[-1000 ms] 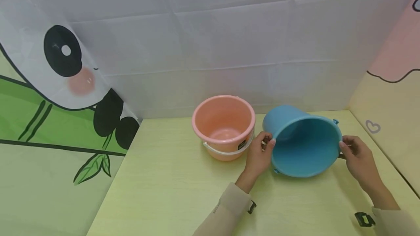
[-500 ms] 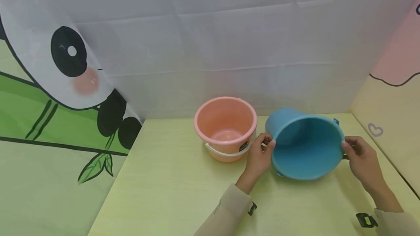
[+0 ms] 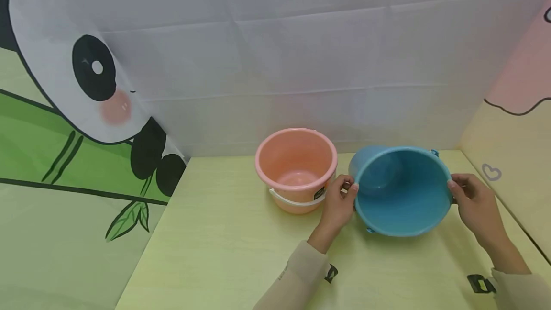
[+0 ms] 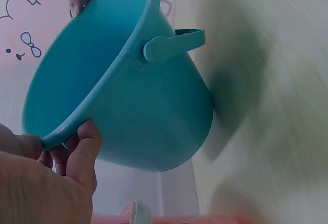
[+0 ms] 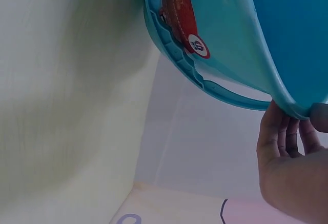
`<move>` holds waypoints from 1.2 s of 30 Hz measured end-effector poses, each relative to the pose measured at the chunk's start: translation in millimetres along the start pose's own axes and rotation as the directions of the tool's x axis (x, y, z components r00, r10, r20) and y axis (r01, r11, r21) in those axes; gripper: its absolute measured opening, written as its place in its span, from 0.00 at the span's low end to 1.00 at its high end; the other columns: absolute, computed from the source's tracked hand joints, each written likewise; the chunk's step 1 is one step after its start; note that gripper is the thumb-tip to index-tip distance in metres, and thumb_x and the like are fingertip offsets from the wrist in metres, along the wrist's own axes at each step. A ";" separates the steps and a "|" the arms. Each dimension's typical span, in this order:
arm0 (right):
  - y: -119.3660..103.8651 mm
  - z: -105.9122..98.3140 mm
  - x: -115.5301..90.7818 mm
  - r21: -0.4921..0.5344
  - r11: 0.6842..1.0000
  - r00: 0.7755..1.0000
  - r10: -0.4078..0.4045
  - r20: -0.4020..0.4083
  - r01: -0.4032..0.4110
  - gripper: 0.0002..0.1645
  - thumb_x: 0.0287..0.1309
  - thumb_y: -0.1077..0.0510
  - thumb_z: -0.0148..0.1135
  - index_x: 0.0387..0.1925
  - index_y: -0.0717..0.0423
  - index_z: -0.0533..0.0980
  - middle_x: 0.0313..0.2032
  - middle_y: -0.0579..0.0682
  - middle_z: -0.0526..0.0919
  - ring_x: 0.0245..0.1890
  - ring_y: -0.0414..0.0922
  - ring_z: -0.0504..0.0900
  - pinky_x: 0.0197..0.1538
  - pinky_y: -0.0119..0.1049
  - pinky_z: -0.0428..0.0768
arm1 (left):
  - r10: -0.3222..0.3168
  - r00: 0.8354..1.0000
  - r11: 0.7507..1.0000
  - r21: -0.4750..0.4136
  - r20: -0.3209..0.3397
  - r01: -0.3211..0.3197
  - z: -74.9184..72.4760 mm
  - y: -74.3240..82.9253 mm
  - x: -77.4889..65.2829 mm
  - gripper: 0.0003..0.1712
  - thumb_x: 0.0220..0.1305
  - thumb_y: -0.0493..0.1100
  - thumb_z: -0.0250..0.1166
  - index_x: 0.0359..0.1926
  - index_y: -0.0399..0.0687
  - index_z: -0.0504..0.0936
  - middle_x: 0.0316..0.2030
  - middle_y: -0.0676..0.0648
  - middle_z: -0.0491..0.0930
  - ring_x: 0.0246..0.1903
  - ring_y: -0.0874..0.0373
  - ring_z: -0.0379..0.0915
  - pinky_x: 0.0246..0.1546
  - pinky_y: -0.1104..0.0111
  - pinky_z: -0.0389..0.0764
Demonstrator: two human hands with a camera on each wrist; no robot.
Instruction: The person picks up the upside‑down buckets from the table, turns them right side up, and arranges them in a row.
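Note:
A blue bucket (image 3: 400, 209) is tilted with its mouth facing the person, held at opposite sides of the rim. The left hand (image 3: 337, 204) pinches the rim's left side between thumb and fingers. On the rim's right side, the right hand (image 3: 473, 207) does the same. In the left wrist view the bucket's handle pivot (image 4: 159, 48) shows on its outer wall. A red label (image 5: 182, 19) and the blue handle lie along the wall in the right wrist view. Left of the blue bucket, a smaller pink bucket (image 3: 294, 157) stands upright with its white handle (image 3: 297, 202) hanging down.
Both buckets are over a pale yellow table (image 3: 206, 243). A white sheet (image 3: 280, 51) hangs behind it. On the left is a panel with a painted panda (image 3: 90, 68); on the right, a pink and cream panel (image 3: 516, 142).
Both hands have turned the blue bucket slightly, so its mouth faces more toward the camera and more of its inside shows. The pink bucket stays in place while the view shifts a little.

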State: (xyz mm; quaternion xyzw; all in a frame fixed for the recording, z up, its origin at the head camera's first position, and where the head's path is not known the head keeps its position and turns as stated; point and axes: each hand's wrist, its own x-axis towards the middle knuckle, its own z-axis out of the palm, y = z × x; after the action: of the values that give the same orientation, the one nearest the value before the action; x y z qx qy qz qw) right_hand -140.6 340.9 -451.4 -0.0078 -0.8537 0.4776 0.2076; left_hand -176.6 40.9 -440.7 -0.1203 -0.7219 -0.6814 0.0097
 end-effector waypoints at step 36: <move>55.0 17.4 14.5 0.328 0.942 0.991 0.025 0.133 -0.068 0.17 0.79 0.68 0.51 0.57 0.43 0.72 0.41 0.38 0.77 0.38 0.28 0.84 0.38 0.22 0.84 | -0.206 0.972 0.972 -0.139 -0.116 0.189 25.0 -28.4 24.4 0.04 0.80 0.37 0.59 0.47 0.40 0.78 0.35 0.48 0.74 0.25 0.58 0.69 0.24 0.71 0.79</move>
State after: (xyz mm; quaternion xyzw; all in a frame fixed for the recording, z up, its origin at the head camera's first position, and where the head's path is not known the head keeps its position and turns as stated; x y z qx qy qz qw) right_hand -170.4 359.8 -499.3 0.0374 -0.7722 0.6186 0.1397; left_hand -201.8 68.3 -466.0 -0.0036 -0.6833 -0.7299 -0.0190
